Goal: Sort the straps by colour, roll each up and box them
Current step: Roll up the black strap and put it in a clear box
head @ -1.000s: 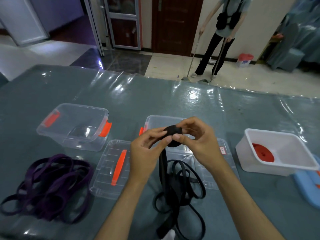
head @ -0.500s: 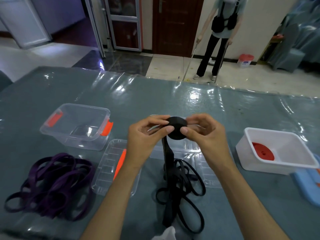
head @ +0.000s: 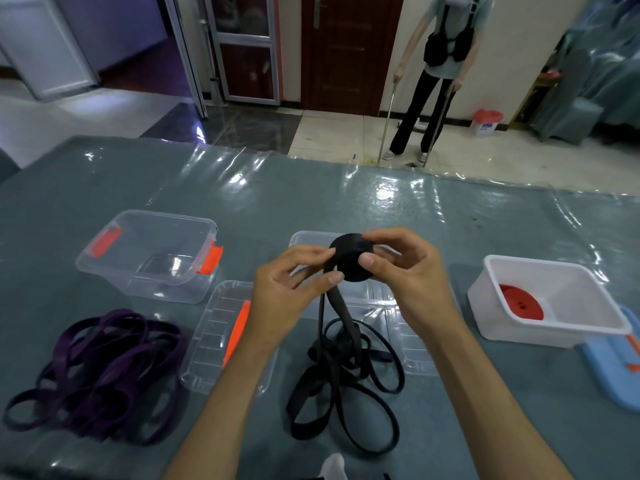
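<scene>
Grey-blue table (head: 311,202) under a shiny clear plastic sheet, tiled floor and a dark door behind it, and someone standing back there holding two poles.

Both hands are up over the middle of the table working a black strap (head: 349,261). Compared with a second ago the roll looks a bit fatter and is held higher, so more strap has gone onto it and winding is clearly moving along. The right hand (head: 408,271) is pinched on the roll, thumb on its face and fingers behind. The left hand (head: 291,289) is closed on the strap right where it feeds in, fingertips touching the roll's edge.

Still plenty to go though: the loose tail hangs straight down into a tangle of black loops (head: 346,382) on the table just below the hands. I'd guess several more turns before it's box-ready.

Other stuff:
- purple straps (head: 93,368) in a loose pile on the left, untouched
- clear box (head: 145,254) with orange clips, nothing in it, its lid (head: 221,334) lying beside it
- second clear box (head: 304,239) behind the hands, mostly hidden
- white box (head: 554,327) on the right with a rolled red strap (head: 519,301) already inside

So red's done, black's mid-roll, purple waits.
</scene>
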Motion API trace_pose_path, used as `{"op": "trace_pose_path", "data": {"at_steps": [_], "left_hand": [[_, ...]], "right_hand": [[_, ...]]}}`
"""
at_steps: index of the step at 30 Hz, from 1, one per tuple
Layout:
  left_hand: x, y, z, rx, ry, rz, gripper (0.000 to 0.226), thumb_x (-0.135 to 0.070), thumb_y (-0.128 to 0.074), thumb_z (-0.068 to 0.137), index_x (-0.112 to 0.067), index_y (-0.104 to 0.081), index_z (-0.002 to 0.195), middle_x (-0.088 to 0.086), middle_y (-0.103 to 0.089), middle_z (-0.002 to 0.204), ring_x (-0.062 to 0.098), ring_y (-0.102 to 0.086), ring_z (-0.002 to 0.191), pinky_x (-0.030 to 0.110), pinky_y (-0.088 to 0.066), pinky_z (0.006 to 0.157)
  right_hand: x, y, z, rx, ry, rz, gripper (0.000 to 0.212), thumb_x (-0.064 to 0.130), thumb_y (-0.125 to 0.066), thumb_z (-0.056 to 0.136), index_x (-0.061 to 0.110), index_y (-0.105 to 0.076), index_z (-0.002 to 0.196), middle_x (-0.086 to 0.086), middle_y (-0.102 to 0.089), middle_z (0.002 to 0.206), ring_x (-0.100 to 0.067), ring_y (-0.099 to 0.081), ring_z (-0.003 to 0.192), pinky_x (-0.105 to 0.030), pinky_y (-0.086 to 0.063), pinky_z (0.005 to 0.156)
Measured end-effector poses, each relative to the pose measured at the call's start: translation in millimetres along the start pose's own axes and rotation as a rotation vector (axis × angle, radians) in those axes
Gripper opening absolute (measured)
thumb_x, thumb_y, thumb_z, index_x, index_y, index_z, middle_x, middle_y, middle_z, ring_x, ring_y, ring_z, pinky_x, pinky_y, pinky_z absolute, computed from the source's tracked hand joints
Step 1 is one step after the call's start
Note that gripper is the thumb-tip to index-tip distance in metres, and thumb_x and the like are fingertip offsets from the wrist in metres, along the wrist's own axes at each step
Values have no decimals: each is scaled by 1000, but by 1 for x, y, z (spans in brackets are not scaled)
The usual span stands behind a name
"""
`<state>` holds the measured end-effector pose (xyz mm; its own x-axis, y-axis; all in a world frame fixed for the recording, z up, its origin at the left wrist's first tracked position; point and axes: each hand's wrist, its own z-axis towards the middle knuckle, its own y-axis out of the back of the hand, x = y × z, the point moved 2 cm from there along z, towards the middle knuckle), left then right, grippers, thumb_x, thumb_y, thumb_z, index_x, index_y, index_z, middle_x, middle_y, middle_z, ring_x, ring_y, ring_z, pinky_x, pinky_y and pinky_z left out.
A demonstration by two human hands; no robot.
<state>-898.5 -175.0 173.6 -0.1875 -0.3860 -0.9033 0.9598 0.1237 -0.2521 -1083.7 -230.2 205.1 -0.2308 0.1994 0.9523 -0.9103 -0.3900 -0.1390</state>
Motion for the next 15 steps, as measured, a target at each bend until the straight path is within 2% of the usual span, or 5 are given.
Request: {"op": "trace_pose_path", "data": {"at_steps": [3, 6, 8, 11, 15], "left_hand": [[-5, 2, 4, -15, 5, -11, 28, -14, -88, 76, -24, -83, 102, 8, -78, 111, 29, -76, 109, 37, -59, 100], [-7, 5, 4, -2, -26, 16, 23, -12, -87, 79, -22, -81, 99, 8, -79, 111, 28, -76, 109, 36, -59, 99], [-6, 7, 4, -2, -20, 24, 21, -15, -88, 79, -22, -81, 98, 9, -79, 112, 28, -75, 110, 35, -59, 98], [-4, 10, 4, 19, 13, 19, 24, -19, -88, 78, -26, -83, 100, 5, -76, 116, 27, -74, 114, 37, -58, 101], [-11, 14, 9, 90, 5, 41, 31, -19, -85, 83, -31, -82, 112, -1, -70, 117, 23, -70, 116, 28, -55, 101]], "right_hand": [[-6, -5, -2, -21, -32, 37, 15, 21, -85, 83, 21, -75, 94, -12, -77, 116, -34, -74, 111, -47, -63, 89], [-8, -4, -1, 32, -57, -59, 24, 18, -87, 79, 16, -64, 80, -13, -78, 112, -33, -76, 104, -44, -64, 86], [-5, -4, -1, 63, -63, -68, 25, 14, -88, 80, 12, -64, 86, -13, -78, 108, -35, -77, 98, -43, -64, 81], [-1, -7, 0, 62, -38, -42, 29, 12, -85, 85, 18, -69, 108, -11, -76, 105, -37, -76, 98, -42, -63, 81], [-4, -14, 0, 26, -16, -21, 26, 19, -79, 91, 20, -70, 115, -2, -75, 111, -36, -75, 104, -40, -64, 81]]}}
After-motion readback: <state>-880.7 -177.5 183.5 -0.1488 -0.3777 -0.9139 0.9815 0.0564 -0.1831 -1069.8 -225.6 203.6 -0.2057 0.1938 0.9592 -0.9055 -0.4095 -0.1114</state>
